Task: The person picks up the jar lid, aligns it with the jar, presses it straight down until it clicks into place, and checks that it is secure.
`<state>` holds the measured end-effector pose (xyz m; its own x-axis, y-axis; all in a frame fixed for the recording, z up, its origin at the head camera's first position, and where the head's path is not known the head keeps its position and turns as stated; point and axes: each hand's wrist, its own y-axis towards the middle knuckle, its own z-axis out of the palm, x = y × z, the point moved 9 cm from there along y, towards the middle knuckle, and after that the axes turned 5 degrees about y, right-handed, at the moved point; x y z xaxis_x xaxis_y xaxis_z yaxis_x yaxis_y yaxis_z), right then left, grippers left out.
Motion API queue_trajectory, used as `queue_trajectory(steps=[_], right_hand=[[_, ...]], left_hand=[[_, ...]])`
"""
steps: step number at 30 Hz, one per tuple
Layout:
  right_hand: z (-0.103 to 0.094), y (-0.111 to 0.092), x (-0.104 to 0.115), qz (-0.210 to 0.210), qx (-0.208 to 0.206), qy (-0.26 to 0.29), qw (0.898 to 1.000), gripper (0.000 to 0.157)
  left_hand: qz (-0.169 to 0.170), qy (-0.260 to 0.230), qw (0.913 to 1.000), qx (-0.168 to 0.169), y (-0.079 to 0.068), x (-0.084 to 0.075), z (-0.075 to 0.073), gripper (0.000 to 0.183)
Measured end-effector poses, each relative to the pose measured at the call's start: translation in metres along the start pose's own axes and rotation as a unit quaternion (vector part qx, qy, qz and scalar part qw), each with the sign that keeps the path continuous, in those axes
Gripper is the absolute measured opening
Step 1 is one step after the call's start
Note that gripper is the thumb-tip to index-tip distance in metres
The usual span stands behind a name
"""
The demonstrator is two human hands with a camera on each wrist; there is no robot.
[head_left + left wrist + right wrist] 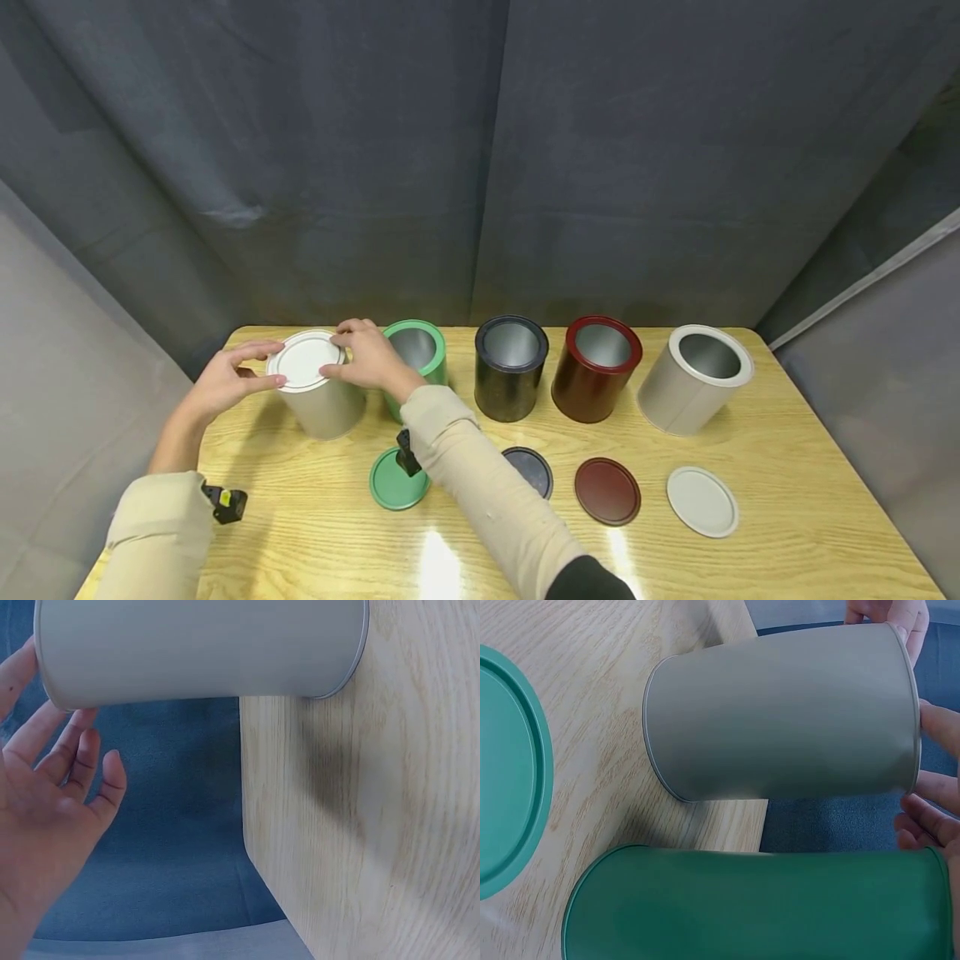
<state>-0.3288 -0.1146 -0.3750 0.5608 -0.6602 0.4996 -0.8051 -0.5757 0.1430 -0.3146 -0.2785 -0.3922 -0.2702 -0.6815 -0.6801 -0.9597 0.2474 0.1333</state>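
Observation:
A white lid (306,362) lies on top of the light grey-white can (327,411) at the far left of the table. My left hand (228,377) touches the lid's left rim, thumb and forefinger spread apart. On the opposite side, my right hand (367,357) rests its thumb and fingers at the lid's right rim. In the left wrist view, the fingers of the left hand (56,776) reach the can's top edge loosely. The right wrist view has the can (780,712) standing beside a green can (765,904), close to the right hand (941,780).
Uncovered cans stand in a row: green (415,350), black (511,375), dark red (595,375) and white (678,400). Before them lie a green lid (395,483), a black lid (531,469), a dark red lid (607,492) and a white lid (702,502). A grey curtain (480,167) hangs behind the table.

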Motion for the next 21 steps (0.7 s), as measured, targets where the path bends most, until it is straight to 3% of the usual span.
queue_trajectory(steps=[16, 21], right_hand=[[0.0023, 0.0011, -0.0006, -0.001, 0.003, -0.008, 1.0, 0.052], [0.0039, 0.0009, 0.0015, -0.009, 0.009, -0.041, 0.999, 0.059]], left_hand=[[0.024, 0.026, 0.9994, 0.003, -0.0014, -0.0098, -0.001, 0.046], [0.029, 0.016, 0.9993, 0.017, -0.0012, -0.0098, 0.0026, 0.052]])
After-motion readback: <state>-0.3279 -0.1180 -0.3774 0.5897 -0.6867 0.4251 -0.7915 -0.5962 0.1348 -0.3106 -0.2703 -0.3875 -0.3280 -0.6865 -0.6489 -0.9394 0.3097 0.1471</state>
